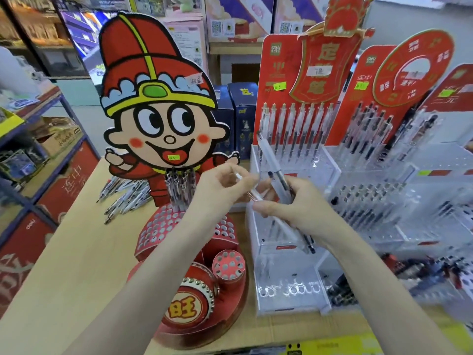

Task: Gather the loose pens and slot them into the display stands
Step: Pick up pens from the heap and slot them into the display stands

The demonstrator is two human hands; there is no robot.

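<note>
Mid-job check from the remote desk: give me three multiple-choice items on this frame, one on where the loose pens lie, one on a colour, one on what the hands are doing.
1. Where does the heap of loose white-barrelled pens lie?
A. On the tan tabletop, left of the cartoon-figure stand
B. Inside the clear acrylic stand
C. On the floor

2. What colour is the perforated dome of the round cardboard cartoon-figure stand?
A. Blue
B. Red
C. Green

3. What is the state of the right hand?
A. Flat on the table
B. Hanging idle
C. Closed in a grip on translucent pens

Answers:
1 A, the heap rests on bare tabletop beside the figure.
2 B, the holed top is red.
3 C, curled fingers hold the pens, while the left hand pinches one thin pen.
</note>
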